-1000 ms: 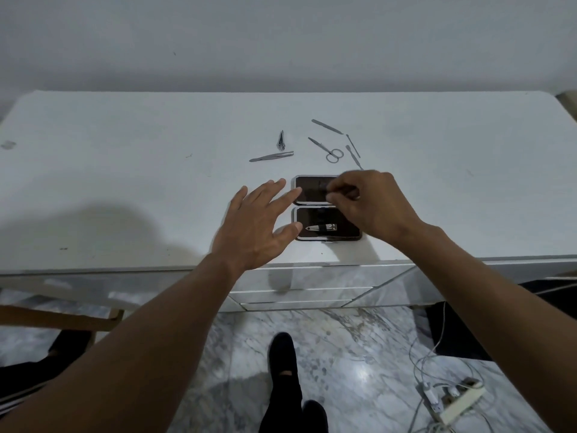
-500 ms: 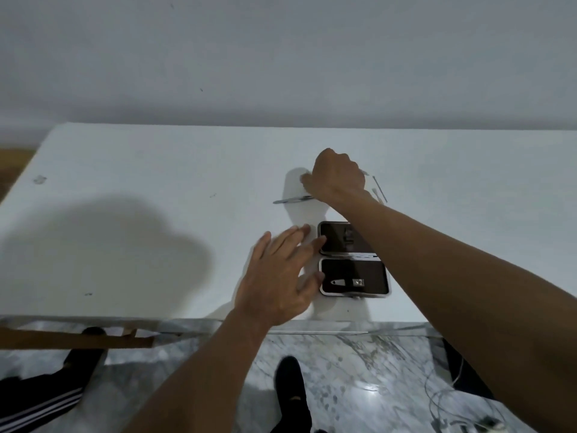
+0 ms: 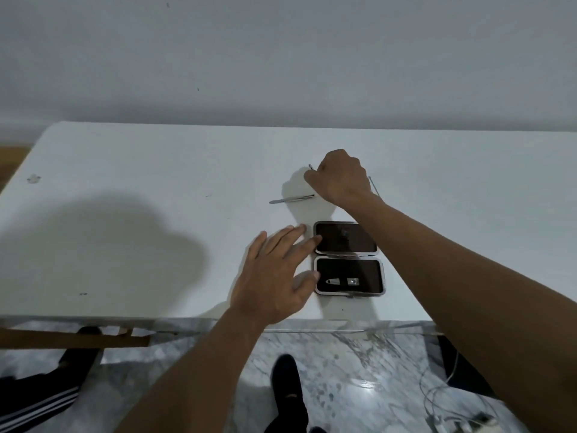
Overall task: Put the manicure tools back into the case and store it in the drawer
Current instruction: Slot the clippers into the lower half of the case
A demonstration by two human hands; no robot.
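The open manicure case lies near the front edge of the white dresser top, dark inside. A nail clipper sits in its near half. My left hand rests flat beside the case, fingers spread, fingertips touching its left rim. My right hand is beyond the case, fingers curled down over the loose tools, and a thin metal tip pokes out past its knuckles. A flat metal file lies just left of that hand. A thin metal stick lies to its right. Other tools are hidden under the hand.
A grey wall stands behind the dresser. Below the front edge I see a marble floor, my dark shoe, a brown board at the left and white cables at the right. A person's striped trouser leg is at the lower left.
My right hand left the case's far half, reached back to the loose tools and curled shut there. My left hand slid against the case's left rim. The camera tilted up.
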